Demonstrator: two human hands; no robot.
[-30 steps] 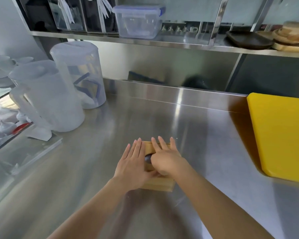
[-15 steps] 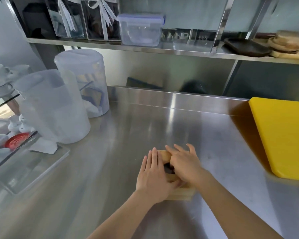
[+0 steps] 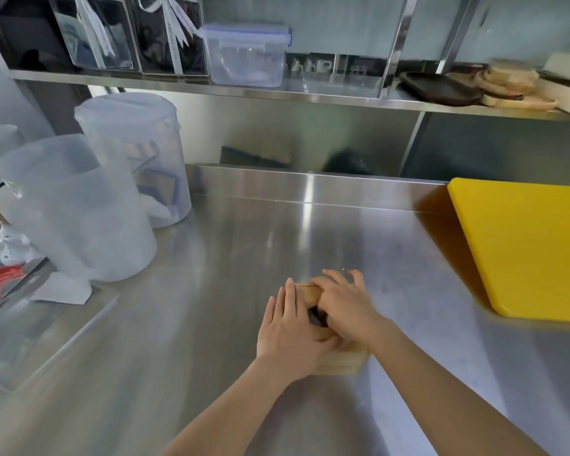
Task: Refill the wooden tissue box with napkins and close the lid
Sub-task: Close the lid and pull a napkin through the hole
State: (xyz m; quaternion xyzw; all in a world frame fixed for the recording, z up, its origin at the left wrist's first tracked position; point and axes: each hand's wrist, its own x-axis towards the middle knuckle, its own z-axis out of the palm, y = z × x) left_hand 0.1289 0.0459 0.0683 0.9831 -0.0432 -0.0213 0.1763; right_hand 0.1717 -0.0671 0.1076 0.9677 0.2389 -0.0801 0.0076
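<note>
Your box [image 3: 341, 362] sits near the bench's [image 3: 211, 324] front edge. Your left hand [image 3: 292, 330] lies flat and open on its top, likely to steady it, while your right hand [image 3: 346, 307] curls over the dark slot, probably seating the lid; whether it grips anything is hidden.

1. Both bare forearms reach in from the bottom edge and converge at centre.
2. Left hand [image 3: 292, 327] lies palm down, fingers straight and together, pointing away.
3. Right hand [image 3: 346, 307] lies palm down, fingers bent and angled left, touching the left hand at the thumb side.
</note>
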